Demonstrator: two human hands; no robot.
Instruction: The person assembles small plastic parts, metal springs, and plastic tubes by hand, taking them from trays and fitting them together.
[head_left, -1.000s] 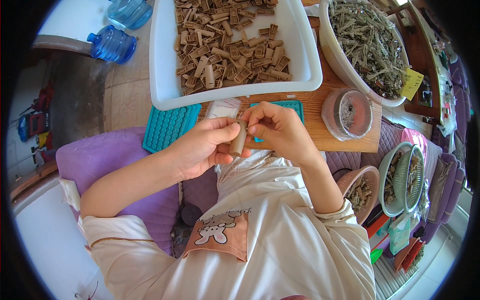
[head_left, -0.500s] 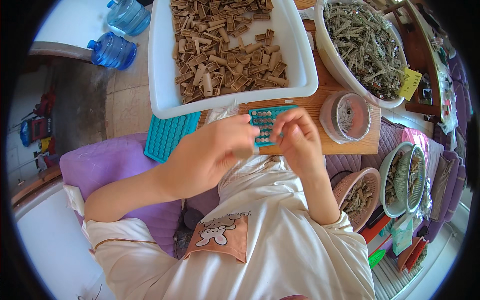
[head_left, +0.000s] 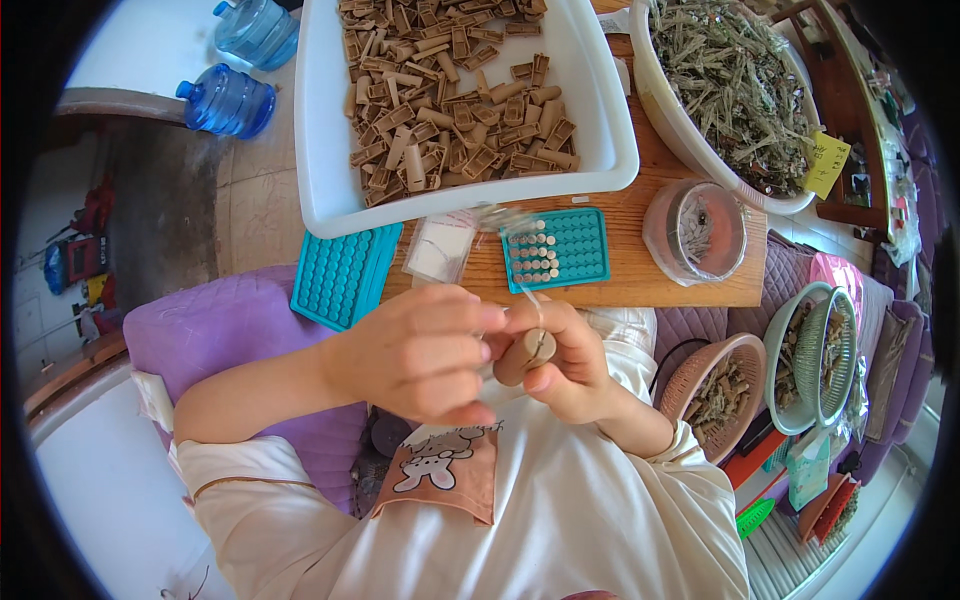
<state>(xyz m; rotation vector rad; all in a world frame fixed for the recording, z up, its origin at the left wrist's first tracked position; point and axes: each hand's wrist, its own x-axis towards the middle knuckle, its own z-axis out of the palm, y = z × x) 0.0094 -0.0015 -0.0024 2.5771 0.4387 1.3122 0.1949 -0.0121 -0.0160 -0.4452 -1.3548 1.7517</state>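
My right hand (head_left: 575, 375) is closed on a short light-brown cylinder (head_left: 528, 356) with a dark slit across its end, held just in front of my chest. A thin pale strip (head_left: 535, 308) rises from beside it. My left hand (head_left: 425, 350) is curled with its fingertips against the cylinder's left side; what it pinches is hidden. Beyond the hands lies a teal tray (head_left: 585, 245) with small silvery discs (head_left: 535, 262) in its left part. A blurred greyish thing (head_left: 505, 219) hovers at the tray's upper left corner.
A white tub (head_left: 465, 205) holds many brown half-shell pieces (head_left: 460, 110). Left of me are a second teal tray (head_left: 345, 275) and a clear packet (head_left: 440, 246). At right stand a round clear container (head_left: 694, 235), a basin (head_left: 655, 120) of greenish-clear pieces and a pink basket (head_left: 690, 375).
Both hands have come back from above the teal tray toward my chest. The brown cylinder now shows in my right hand, and the tray and clear packet are uncovered.
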